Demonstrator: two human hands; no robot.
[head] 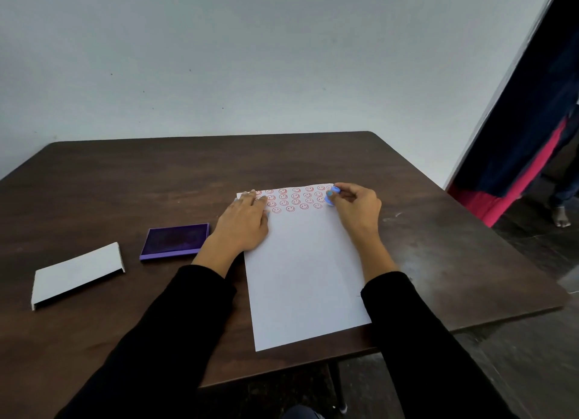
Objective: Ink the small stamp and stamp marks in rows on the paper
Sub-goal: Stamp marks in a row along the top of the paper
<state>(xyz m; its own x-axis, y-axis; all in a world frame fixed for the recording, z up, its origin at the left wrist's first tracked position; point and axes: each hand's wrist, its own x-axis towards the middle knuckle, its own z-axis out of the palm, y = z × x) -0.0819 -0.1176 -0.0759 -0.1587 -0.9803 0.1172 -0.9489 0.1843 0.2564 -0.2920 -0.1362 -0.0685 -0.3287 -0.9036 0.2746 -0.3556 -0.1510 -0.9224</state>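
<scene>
Head view: stamp [331, 196] in right hand [355, 210]

- The left hand [242, 221] was bare, without rings or a watch.
- The right hand [357, 210] was bare too.
- A long black left sleeve [150, 340] ended at the wrist.
- A matching black right sleeve [419, 349] ended likewise.
- Both sleeves were plain, loose fabric without visible markings or cuffs.

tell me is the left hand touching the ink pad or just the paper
Apart from the ink pad. The head view shows dark table between the pad and the left hand, which lies flat on the paper.
</scene>
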